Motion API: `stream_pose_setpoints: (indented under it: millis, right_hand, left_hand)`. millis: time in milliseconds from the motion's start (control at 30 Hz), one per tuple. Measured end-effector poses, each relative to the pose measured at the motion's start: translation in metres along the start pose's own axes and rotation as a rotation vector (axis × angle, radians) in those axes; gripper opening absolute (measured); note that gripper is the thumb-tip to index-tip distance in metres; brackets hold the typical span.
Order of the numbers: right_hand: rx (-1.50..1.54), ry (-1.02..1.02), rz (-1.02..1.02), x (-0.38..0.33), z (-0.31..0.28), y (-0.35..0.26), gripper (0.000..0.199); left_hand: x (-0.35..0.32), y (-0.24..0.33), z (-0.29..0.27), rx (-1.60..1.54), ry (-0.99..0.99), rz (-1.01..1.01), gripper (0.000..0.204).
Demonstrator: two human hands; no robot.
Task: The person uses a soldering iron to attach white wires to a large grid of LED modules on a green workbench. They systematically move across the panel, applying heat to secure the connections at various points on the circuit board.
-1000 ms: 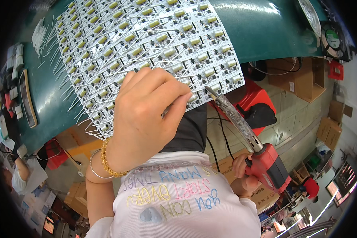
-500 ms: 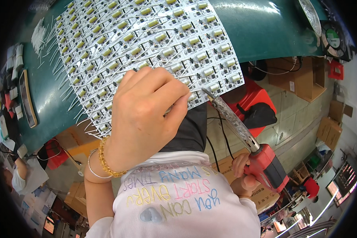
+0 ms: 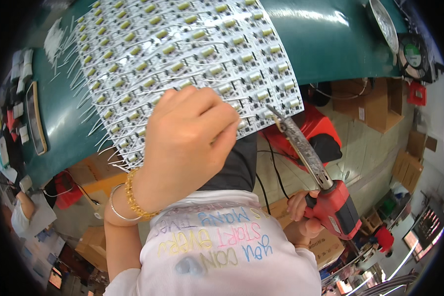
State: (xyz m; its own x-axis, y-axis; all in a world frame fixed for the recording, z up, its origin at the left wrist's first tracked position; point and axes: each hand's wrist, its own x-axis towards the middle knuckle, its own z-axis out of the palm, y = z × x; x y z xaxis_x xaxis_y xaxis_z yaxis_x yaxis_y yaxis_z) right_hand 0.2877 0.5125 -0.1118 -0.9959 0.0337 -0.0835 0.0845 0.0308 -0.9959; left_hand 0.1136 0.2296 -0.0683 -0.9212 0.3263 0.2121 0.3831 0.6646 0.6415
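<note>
I judge soldering mid-way: my left hand (image 3: 185, 143) presses the white panel of small circuit boards (image 3: 182, 64) flat, my right hand (image 3: 301, 217) grips the red-handled soldering iron (image 3: 313, 172) at its near edge.

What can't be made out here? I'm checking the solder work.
- Head view: the left hand covers the near edge of the circuit board panel.
- The soldering iron tip contact is too small to judge.
- The right hand is partly hidden behind the iron's red handle.
</note>
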Motion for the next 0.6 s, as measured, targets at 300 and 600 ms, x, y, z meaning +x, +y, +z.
stream_pose_setpoints:
  millis: [300,600]
  right_hand:
    - [0.018,0.168,-0.394,0.078,0.057,-0.023,0.066]
    - [-0.637,0.025,-0.661,0.108,0.024,-0.051,0.035]
  left_hand:
    - [-0.009,-0.043,-0.062,0.354,0.337,0.114,0.021]
    - [0.002,-0.222,-0.172,0.887,0.377,-0.344,0.019]
